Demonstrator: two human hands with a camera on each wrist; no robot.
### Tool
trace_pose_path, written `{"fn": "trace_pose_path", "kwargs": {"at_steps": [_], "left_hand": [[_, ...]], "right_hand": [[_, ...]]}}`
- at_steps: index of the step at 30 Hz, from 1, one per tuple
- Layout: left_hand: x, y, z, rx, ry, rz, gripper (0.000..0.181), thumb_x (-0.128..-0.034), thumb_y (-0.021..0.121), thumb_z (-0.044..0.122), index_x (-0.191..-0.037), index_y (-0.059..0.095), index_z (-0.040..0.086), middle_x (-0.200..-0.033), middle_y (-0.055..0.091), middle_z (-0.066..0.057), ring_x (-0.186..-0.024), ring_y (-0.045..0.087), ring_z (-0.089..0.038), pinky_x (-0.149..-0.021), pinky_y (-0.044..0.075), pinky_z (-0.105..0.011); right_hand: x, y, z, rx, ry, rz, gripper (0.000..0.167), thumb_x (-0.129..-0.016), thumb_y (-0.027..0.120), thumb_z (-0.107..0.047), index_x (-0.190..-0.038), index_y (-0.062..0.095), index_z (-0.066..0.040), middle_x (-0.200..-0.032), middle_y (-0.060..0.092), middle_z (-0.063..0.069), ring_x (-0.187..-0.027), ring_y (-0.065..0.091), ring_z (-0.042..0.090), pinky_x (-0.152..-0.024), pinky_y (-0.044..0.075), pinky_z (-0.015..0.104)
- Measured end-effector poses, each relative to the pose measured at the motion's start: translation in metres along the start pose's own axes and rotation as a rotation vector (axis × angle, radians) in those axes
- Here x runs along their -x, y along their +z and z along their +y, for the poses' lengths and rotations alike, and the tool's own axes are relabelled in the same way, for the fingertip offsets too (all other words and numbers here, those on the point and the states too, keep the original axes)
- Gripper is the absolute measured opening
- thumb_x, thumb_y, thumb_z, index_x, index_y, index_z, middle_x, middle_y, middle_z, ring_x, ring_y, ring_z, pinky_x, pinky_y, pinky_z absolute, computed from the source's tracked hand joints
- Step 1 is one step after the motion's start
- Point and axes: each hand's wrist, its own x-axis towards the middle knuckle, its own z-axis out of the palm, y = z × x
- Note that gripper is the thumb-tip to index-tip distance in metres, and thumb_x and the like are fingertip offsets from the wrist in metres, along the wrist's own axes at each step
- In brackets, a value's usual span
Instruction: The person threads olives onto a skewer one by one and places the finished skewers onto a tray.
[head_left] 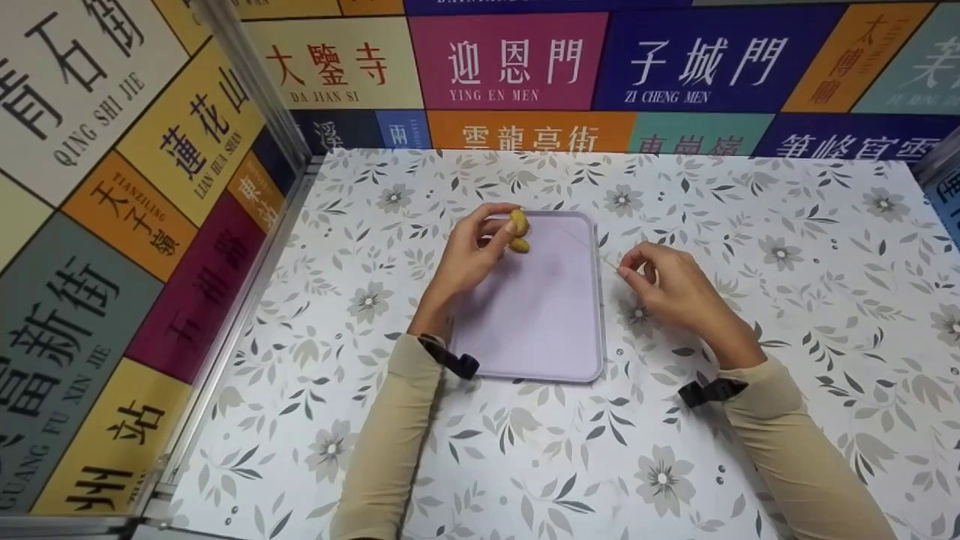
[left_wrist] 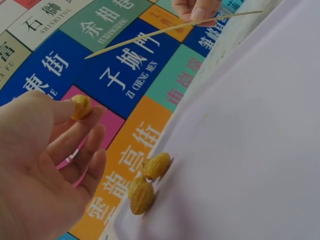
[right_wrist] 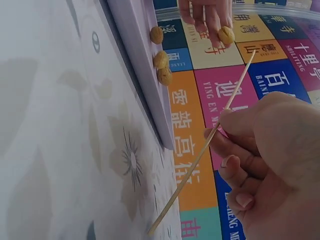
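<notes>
Between thumb and fingertips, the left hand point(head_left: 469, 251) point(left_wrist: 55, 155) pinches one small yellow fruit point(left_wrist: 81, 107) point(right_wrist: 226, 35), held above the far left part of the lilac tray point(head_left: 540, 315). Several more yellow fruits point(left_wrist: 156, 165) point(right_wrist: 164, 76) lie on the tray near its far edge, below that hand. To the right of the tray, the right hand point(head_left: 671, 289) point(right_wrist: 270, 160) pinches a thin wooden skewer point(left_wrist: 145, 36) point(right_wrist: 187, 175) partway along its length. The skewer has nothing on it, and its pointed end is apart from the held fruit.
The tray lies on a table point(head_left: 750, 465) covered with a flower-patterned sheet. Colourful panels with printed characters stand along the back point(head_left: 510, 64) and the left side point(head_left: 180, 292) of the table.
</notes>
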Motion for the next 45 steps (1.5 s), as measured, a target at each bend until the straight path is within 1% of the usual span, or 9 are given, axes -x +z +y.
{"fn": "trace_pose_path", "kwargs": {"at_steps": [3, 8, 15, 20, 31, 34, 36, 41, 45], "left_hand": [[0.001, 0.0, 0.0, 0.019, -0.018, -0.008, 0.032, -0.1115, 0.064, 0.025, -0.14, 0.064, 0.011, -0.12, 0.082, -0.01, -0.093, 0.078, -0.017, -0.077, 0.05, -0.027], [0.002, 0.001, 0.0, 0.043, -0.023, -0.024, 0.029, -0.1118, 0.063, 0.026, -0.137, 0.062, 0.012, -0.12, 0.082, -0.008, -0.096, 0.08, -0.021, -0.081, 0.05, -0.031], [0.001, 0.003, 0.0, 0.079, -0.026, -0.039, 0.028, -0.1117, 0.063, 0.023, -0.136, 0.06, 0.009, -0.119, 0.083, -0.007, -0.096, 0.08, -0.024, -0.092, 0.055, -0.048], [0.001, 0.003, 0.0, 0.093, -0.025, -0.047, 0.027, -0.1111, 0.064, 0.02, -0.135, 0.059, 0.009, -0.12, 0.082, -0.01, -0.096, 0.08, -0.024, -0.101, 0.053, -0.061], [0.001, 0.003, -0.001, 0.158, 0.017, -0.06, 0.028, -0.1078, 0.068, 0.013, -0.132, 0.055, 0.009, -0.122, 0.081, -0.014, -0.094, 0.08, -0.025, -0.102, 0.055, -0.066], [0.001, 0.004, -0.001, 0.16, 0.026, -0.072, 0.028, -0.1071, 0.069, 0.011, -0.13, 0.054, 0.01, -0.122, 0.081, -0.014, -0.094, 0.079, -0.026, -0.102, 0.056, -0.066], [0.001, 0.004, -0.001, 0.152, 0.029, -0.081, 0.027, -0.1068, 0.069, 0.011, -0.129, 0.054, 0.011, -0.121, 0.081, -0.013, -0.098, 0.078, -0.034, -0.102, 0.056, -0.063], [0.002, 0.003, -0.002, 0.141, 0.036, -0.1, 0.028, -0.1067, 0.07, 0.013, -0.129, 0.054, 0.011, -0.123, 0.081, -0.013, -0.106, 0.073, -0.049, -0.1, 0.06, -0.05], [0.002, 0.004, -0.002, 0.151, 0.044, -0.122, 0.028, -0.106, 0.07, 0.01, -0.129, 0.054, 0.009, -0.124, 0.079, -0.019, -0.104, 0.074, -0.04, -0.096, 0.06, -0.04]], "right_hand": [[0.0, 0.005, -0.003, 0.022, -0.03, -0.015, 0.007, -0.104, 0.073, -0.014, -0.101, 0.073, -0.009, -0.086, 0.072, 0.002, -0.069, 0.053, 0.014, -0.064, 0.04, 0.025], [0.0, 0.009, -0.007, 0.046, -0.041, -0.032, 0.007, -0.104, 0.074, -0.016, -0.101, 0.073, -0.01, -0.08, 0.067, 0.001, -0.064, 0.05, 0.011, -0.061, 0.04, 0.027], [0.0, 0.01, -0.007, 0.049, -0.04, -0.033, 0.005, -0.103, 0.075, -0.014, -0.101, 0.074, -0.01, -0.081, 0.067, 0.001, -0.064, 0.049, 0.01, -0.061, 0.04, 0.027], [0.0, 0.01, -0.008, 0.044, -0.038, -0.025, 0.005, -0.103, 0.075, -0.014, -0.101, 0.074, -0.01, -0.081, 0.069, 0.001, -0.063, 0.048, 0.01, -0.06, 0.039, 0.027], [0.001, 0.014, -0.01, 0.019, -0.064, -0.018, 0.007, -0.102, 0.075, -0.012, -0.101, 0.082, -0.01, -0.086, 0.073, 0.002, -0.067, 0.051, 0.013, -0.062, 0.039, 0.025], [0.001, 0.016, -0.01, 0.006, -0.069, -0.014, 0.007, -0.102, 0.076, -0.011, -0.1, 0.082, -0.01, -0.086, 0.073, 0.001, -0.067, 0.051, 0.012, -0.062, 0.039, 0.025], [0.001, 0.016, -0.01, -0.004, -0.072, -0.013, 0.006, -0.101, 0.076, -0.01, -0.1, 0.082, -0.01, -0.086, 0.073, 0.002, -0.067, 0.052, 0.012, -0.062, 0.039, 0.024], [0.001, 0.018, -0.011, -0.029, -0.085, -0.003, 0.006, -0.101, 0.076, -0.009, -0.1, 0.082, -0.008, -0.086, 0.072, 0.002, -0.068, 0.053, 0.013, -0.062, 0.038, 0.021], [0.002, 0.02, -0.011, -0.043, -0.102, 0.02, 0.006, -0.101, 0.076, -0.01, -0.1, 0.082, -0.009, -0.086, 0.072, 0.002, -0.069, 0.053, 0.014, -0.064, 0.038, 0.021]]}}
